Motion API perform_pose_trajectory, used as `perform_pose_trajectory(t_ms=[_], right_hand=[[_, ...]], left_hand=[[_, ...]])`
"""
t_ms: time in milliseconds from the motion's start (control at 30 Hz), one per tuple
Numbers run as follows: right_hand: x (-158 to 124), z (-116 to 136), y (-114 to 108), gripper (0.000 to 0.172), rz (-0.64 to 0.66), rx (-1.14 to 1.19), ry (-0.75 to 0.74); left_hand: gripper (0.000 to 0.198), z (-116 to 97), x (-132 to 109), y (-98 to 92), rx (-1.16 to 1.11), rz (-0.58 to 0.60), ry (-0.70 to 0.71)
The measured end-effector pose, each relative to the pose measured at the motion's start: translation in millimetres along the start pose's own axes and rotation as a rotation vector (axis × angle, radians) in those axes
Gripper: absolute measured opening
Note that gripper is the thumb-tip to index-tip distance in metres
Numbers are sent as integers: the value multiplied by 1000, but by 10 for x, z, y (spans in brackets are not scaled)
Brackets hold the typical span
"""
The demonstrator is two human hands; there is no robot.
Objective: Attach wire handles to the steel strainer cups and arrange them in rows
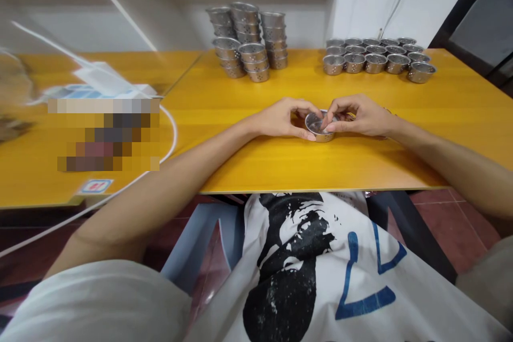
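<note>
A small perforated metal cup (319, 136) sits upright on the yellow table near its front edge. My left hand (282, 118) is curled around the cup's left side, with the thumb on the near wall and the fingers by the far rim. From the right, my right hand (358, 116) reaches over the rim. Its thumb and index finger are pinched together inside the cup's mouth, and whatever they hold, if anything, is too small to make out. The remaining right fingers are folded and partly hidden.
Stacked perforated metal cups (253, 53) stand at the back middle. Single cups in rows (375, 62) are at the back right. On the left lie a white cable (174, 128), a white box-like thing (102, 81), a blurred-out object (106, 136) and a sticker (96, 186).
</note>
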State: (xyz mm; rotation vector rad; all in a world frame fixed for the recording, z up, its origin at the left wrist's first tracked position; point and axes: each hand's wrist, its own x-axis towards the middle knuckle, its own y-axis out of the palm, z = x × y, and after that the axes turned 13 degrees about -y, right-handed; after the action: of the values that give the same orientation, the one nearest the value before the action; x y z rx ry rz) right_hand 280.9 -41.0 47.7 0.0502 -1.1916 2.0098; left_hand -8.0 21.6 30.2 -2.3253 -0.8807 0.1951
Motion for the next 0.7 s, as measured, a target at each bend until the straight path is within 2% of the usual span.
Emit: perform_pose_trajectory(t_ms=[267,700], right_hand=[[28,-111,51,55,0,302,-25],[78,-63,49,52,43,328,-52]], left_hand=[[78,29,18,-39,-35,63,3],[79,29,9,-70,15,87,16]])
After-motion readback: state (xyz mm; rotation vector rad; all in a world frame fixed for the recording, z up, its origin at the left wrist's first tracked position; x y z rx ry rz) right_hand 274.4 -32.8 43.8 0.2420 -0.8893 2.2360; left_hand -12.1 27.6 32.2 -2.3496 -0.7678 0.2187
